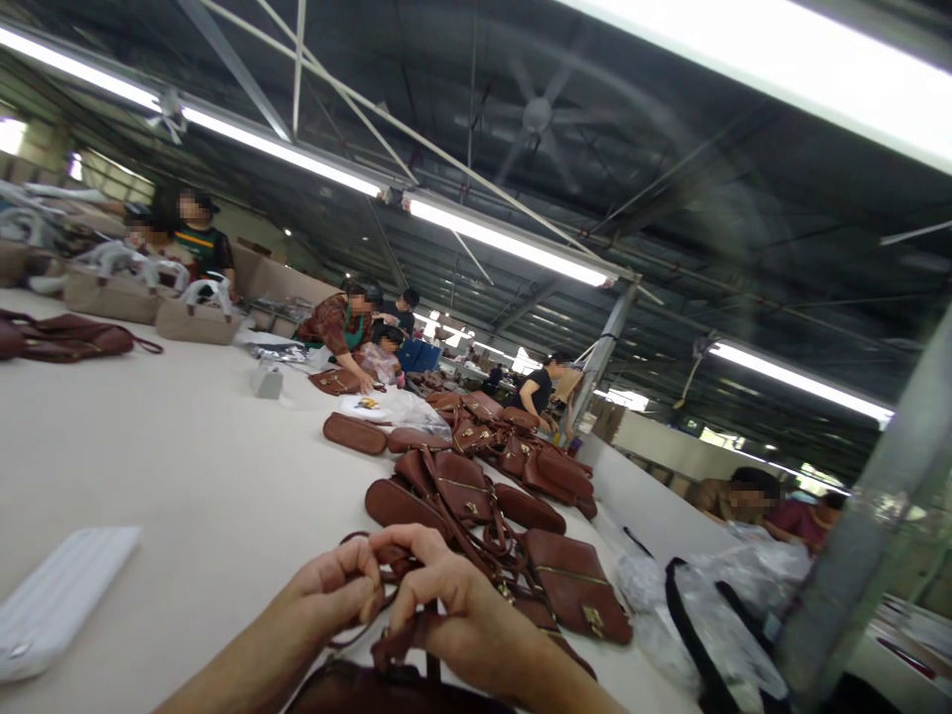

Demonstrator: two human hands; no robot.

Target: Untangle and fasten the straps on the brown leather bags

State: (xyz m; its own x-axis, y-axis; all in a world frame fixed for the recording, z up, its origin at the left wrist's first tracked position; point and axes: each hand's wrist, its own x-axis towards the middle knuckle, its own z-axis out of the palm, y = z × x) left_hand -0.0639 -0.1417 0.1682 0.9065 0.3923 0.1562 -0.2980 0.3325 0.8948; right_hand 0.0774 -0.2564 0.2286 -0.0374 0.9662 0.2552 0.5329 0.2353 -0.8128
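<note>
From the head view, the person leans over a long pale counter point(185, 476) with a dark brown bag point(372, 689) at its near edge, directly below the wrists. Both hands work just above that bag. The left hand point(338, 595) has its grip closed, thumb and fingertips pinched on a thin brown strap point(406, 567). The right hand point(465, 625) sits just beside it, its fingers curled over and clamped on the same strap. The strap loops up from the bag and runs between the two hands, and one end trails back down to the bag.

Just beyond the bag lies a heap of matching brown bags point(521, 466) with brass fittings, their straps tangled across each other. To the bag's left rests a flat white ribbed piece point(59, 595). To its right, crumpled clear plastic point(714, 605) hangs over the counter's edge. Well beyond the bag, a co-worker in a patterned top point(338, 327) bends over the counter, near a row of beige bags point(197, 322).

To my eye the work is fine finger handling of narrow leather. It is likely done best with the hands close together, the strap flat and untwisted between the pinches, and the neighbouring straps clear of the loop.
</note>
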